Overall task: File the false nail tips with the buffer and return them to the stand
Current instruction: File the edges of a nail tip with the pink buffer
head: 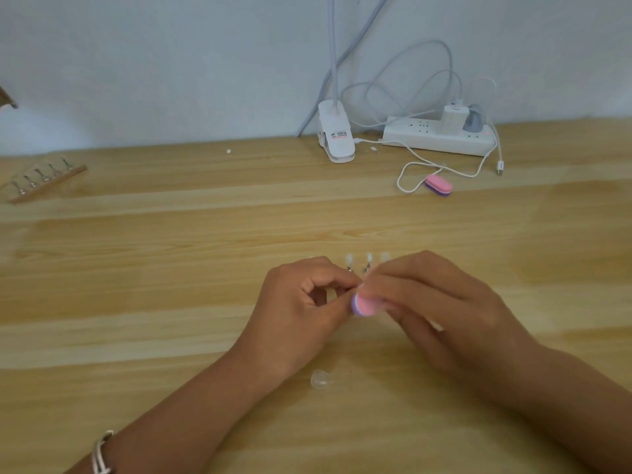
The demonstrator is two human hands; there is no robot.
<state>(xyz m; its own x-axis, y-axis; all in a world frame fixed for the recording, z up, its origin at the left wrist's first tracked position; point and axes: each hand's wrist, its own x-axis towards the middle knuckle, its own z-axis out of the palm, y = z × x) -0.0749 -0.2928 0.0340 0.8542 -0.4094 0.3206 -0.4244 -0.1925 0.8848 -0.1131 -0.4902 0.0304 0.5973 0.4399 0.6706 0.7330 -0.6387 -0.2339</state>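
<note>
Pink buffer (363,305) clamped in right fingers (403,285), against nail tip (359,287) pinched by left fingers (333,278).

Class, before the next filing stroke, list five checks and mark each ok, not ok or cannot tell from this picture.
1. Buffer gripped by right hand: ok.
2. Nail tip pinched in left hand: cannot tell, fingers hide it.
3. Mounted tips standing behind the hands: ok.
4. All tips off the table: not ok, a loose tip lies between the forearms.
5. Spare buffer lies apart from the hands: ok.
</note>
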